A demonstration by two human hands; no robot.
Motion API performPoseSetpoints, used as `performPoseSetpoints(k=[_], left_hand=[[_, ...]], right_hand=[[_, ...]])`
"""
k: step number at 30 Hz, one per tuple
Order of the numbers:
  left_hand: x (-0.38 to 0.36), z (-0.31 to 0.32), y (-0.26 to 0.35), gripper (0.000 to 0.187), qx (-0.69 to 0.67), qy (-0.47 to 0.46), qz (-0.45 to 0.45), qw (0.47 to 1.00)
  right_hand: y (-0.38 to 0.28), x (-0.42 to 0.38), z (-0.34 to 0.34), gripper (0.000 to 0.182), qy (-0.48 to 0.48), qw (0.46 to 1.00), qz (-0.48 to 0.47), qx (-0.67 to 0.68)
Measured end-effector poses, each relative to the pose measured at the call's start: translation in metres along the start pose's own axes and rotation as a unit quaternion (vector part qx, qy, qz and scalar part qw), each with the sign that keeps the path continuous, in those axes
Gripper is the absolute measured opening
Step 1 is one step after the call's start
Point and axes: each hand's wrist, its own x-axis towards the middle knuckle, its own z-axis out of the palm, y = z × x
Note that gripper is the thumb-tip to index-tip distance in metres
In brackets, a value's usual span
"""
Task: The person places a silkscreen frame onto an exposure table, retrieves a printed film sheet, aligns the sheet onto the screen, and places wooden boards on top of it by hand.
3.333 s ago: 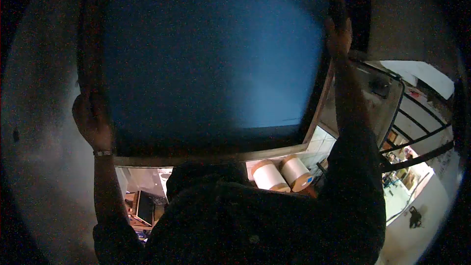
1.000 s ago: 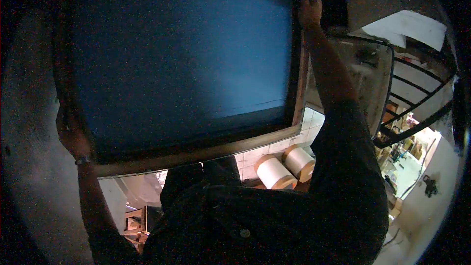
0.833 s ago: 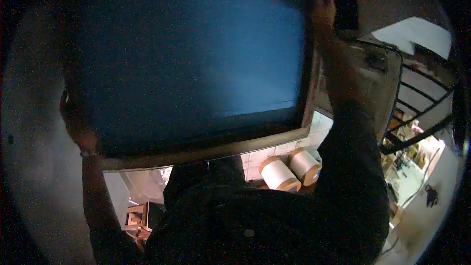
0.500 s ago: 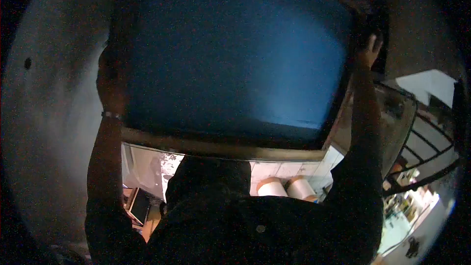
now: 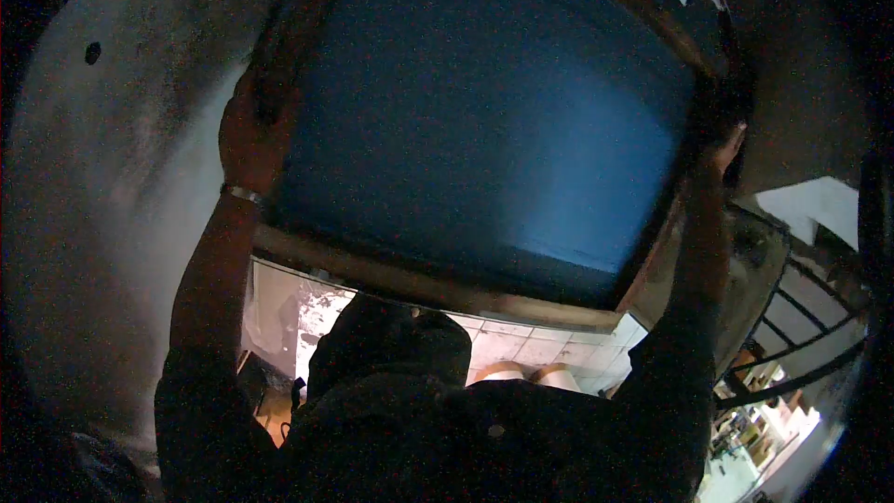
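Observation:
A large television (image 5: 447,130) with a dark blue-grey screen and a brownish frame fills the middle of the view, tilted down to the right. My left hand (image 5: 256,135), with a band at its wrist, grips the set's left side, some fingers lost in shadow. At the right side my right hand (image 5: 726,149) is wrapped around the edge, its fingers partly hidden in the dark. Both arms reach up from dark sleeves. The back of the set is out of sight.
A grey wall (image 5: 121,224) with a dark spot stands at left. Black metal bars (image 5: 792,349) curve at right, below a white sheet-like piece (image 5: 815,210). Under the set show pale tiles (image 5: 521,340) and two pale rounded shapes. Cluttered items lie at lower right.
The television has shifted to the right in view and tilted clockwise, its lower right corner dropping. Both hands have moved with it, still on its sides. Less of the pale rounded shapes shows.

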Motion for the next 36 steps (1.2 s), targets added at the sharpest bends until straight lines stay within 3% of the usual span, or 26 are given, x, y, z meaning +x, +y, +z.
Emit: performPoseSetpoints(k=[1,2,5,7,8,9,10,13,16,22,25,26,28,31,32,34,36], left_hand=[[0.001,0.001,0.004,0.063,-0.008,0.019,0.015,1.0],[0.004,0.001,0.007,0.065,-0.013,0.016,0.005,1.0],[0.008,-0.006,0.021,0.069,-0.018,-0.043,-0.079,0.996],[0.004,0.0,0.011,0.071,-0.005,-0.033,-0.068,0.997],[0.001,0.003,0.003,0.072,0.003,-0.031,-0.062,0.998],[0.0,0.004,-0.003,0.072,0.027,-0.038,-0.055,0.997],[-0.003,0.004,-0.008,0.071,0.052,-0.045,-0.048,0.997],[0.0,0.0,-0.002,0.069,0.052,-0.061,-0.071,0.994],[0.007,-0.016,0.017,0.067,0.047,-0.078,-0.089,0.992],[0.007,-0.014,0.018,0.06,0.065,-0.059,-0.077,0.993],[0.008,-0.01,0.017,0.059,0.032,-0.062,-0.117,0.991],[0.008,-0.007,0.011,0.059,0.02,-0.056,-0.134,0.989],[0.004,-0.004,0.005,0.061,0.02,-0.024,-0.09,0.995],[0.008,-0.016,0.018,0.061,0.007,-0.08,-0.155,0.985],[0.012,-0.019,0.024,0.061,-0.002,-0.116,-0.197,0.973],[0.01,-0.012,0.019,0.06,0.029,-0.097,-0.152,0.983],[0.01,-0.01,0.019,0.06,0.049,-0.084,-0.131,0.987]], right_hand=[[-0.009,-0.003,-0.009,0.062,-0.013,0.998,0.059,0.029],[-0.019,-0.01,-0.022,0.061,-0.027,0.998,0.056,-0.03],[-0.105,-0.065,-0.067,0.063,-0.118,0.943,-0.039,-0.308],[-0.137,-0.069,-0.11,0.062,-0.329,0.923,0.131,-0.151],[-0.155,-0.089,-0.115,0.058,-0.334,0.915,0.223,-0.043],[-0.173,-0.108,-0.119,0.054,-0.32,0.892,0.314,0.059],[-0.215,-0.153,-0.093,0.049,-0.183,0.943,0.278,-0.013],[-0.267,-0.182,-0.09,0.043,-0.107,0.931,0.347,-0.019],[-0.295,-0.175,-0.089,0.049,-0.093,0.917,0.381,-0.074],[-0.282,-0.178,-0.092,0.051,-0.128,0.907,0.322,-0.238],[-0.263,-0.187,-0.093,0.049,-0.12,0.924,0.307,-0.195],[-0.232,-0.191,-0.104,0.048,-0.082,0.903,0.419,-0.054],[-0.259,-0.186,-0.095,0.047,-0.091,0.91,0.392,-0.102],[-0.315,-0.159,-0.079,0.046,-0.099,0.893,0.413,-0.146],[-0.29,-0.17,-0.083,0.045,-0.102,0.909,0.379,-0.142],[-0.25,-0.19,-0.09,0.044,-0.109,0.934,0.311,-0.136],[-0.245,-0.194,-0.091,0.042,-0.119,0.93,0.308,-0.163]])
